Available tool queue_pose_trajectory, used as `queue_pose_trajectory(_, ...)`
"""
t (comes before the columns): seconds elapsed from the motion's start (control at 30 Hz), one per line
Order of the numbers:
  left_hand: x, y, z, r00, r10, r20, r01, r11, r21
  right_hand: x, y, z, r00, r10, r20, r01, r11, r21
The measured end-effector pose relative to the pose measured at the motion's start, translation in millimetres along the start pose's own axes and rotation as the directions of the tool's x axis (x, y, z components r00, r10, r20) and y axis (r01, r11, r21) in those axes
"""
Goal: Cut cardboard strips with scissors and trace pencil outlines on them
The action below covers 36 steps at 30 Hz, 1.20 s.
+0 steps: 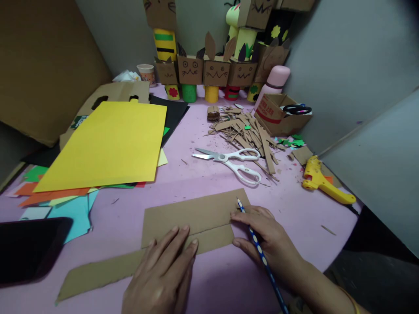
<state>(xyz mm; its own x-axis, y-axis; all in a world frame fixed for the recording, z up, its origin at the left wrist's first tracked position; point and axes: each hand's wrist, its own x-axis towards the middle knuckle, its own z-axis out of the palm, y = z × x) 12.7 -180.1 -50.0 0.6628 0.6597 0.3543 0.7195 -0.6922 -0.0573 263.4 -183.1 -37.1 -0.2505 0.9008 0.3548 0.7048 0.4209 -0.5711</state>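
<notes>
A person's left hand [160,274] presses down with fingers laid out over a long, narrow brown cardboard strip [101,272], which overlaps the lower part of a wider rectangular brown cardboard sheet [193,213] on a pale purple worktop [212,283]. The strip runs beneath that hand, one end reaching well out to the left, the other ending just beside the right hand's [275,237] thumb. The right grip pinches a blue wooden pencil with white spots [258,247], tucked under the forefinger, its point over the sheet's right end. White-handled metal scissors [223,158] lie beyond, blades apart, touching a heap of brown cardboard scraps [242,126].
</notes>
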Motion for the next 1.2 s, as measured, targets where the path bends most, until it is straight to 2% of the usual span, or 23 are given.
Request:
queue_pose_trajectory(0.23,9,0,-1.5,0.997,0.036,-0.071,-0.035,0.999,0.008,0,1,1,1.000,0.017,-0.010,-0.017,1.000,0.016)
queue_pose_trajectory(1.2,-1,-10,10.0,0.995,0.065,-0.079,-0.067,0.997,-0.024,1,2,2,0.999,0.048,-0.011,-0.048,0.999,0.013)
